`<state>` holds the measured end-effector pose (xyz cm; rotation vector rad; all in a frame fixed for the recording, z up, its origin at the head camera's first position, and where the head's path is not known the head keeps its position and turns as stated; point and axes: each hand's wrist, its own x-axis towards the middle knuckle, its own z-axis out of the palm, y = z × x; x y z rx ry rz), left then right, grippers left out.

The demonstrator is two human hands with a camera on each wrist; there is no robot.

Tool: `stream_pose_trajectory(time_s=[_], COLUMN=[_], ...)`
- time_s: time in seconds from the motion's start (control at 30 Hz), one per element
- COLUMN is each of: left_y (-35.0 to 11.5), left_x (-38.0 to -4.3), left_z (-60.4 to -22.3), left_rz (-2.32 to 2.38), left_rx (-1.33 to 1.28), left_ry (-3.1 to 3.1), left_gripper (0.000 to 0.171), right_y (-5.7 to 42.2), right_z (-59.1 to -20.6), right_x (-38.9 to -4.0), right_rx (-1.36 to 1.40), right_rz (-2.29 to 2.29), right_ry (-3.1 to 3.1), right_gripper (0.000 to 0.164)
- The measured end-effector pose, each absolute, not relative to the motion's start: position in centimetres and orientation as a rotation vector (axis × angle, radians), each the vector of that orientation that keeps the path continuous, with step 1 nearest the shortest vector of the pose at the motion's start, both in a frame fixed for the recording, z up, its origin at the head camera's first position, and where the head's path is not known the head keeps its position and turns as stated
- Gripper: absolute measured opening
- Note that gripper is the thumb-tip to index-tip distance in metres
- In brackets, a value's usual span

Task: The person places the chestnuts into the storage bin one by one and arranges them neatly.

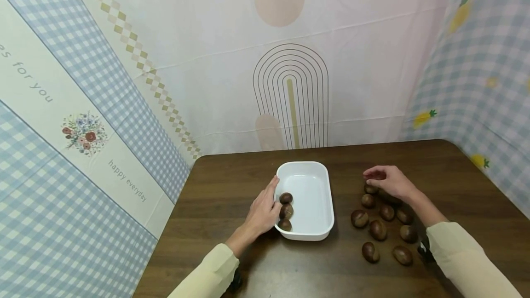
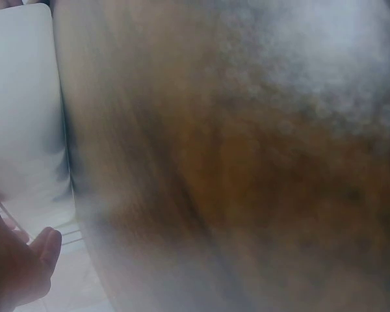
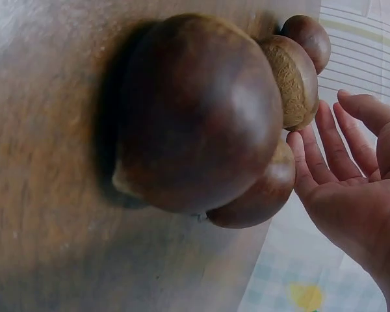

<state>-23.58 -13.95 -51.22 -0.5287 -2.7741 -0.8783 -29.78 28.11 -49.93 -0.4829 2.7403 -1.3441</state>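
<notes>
A white rectangular dish (image 1: 308,197) stands on the table with three brown chestnuts (image 1: 286,211) along its inner left side. My left hand (image 1: 261,210) rests at the dish's left rim, fingers stretched along it and thumb near the chestnuts. To the right of the dish lie several loose chestnuts (image 1: 378,230). Over the far end of this group reaches my right hand (image 1: 389,182), just above a chestnut (image 1: 370,189). In the right wrist view the right hand (image 3: 357,169) has its thumb apart from loosely bent fingers, and nothing shows between them. A large chestnut (image 3: 201,114) fills the foreground.
The dark wooden table (image 1: 232,174) ends at a patterned cloth backdrop (image 1: 215,91). Checked cloth (image 1: 492,91) hangs on the right side. Bare tabletop lies between the dish and the loose chestnuts. Much of the left wrist view is blurred.
</notes>
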Motion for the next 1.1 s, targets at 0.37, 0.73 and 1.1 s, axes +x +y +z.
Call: stream_pose_trajectory(time_s=[0.37,0.73,1.1], left_y=[-13.95,-14.00,-14.15], left_x=[-23.50,-23.51,-23.32], left_z=[-51.33,-51.41,-51.31], left_rz=[-0.885,-0.885,-0.888], left_rx=[-0.521,-0.511,-0.519], left_ry=[-2.777,-2.781,-2.777], left_gripper=[0.072,0.071,0.071], right_y=[28.61,28.39,28.34], right_z=[-50.56,-50.47,-50.65], right_x=[-29.40,-29.11,-29.14], right_rx=[-0.405,-0.410,-0.467], right_rz=[-1.430,-1.373,-1.261], right_ry=[2.616,2.622,2.698], right_gripper=[0.038,0.038,0.033])
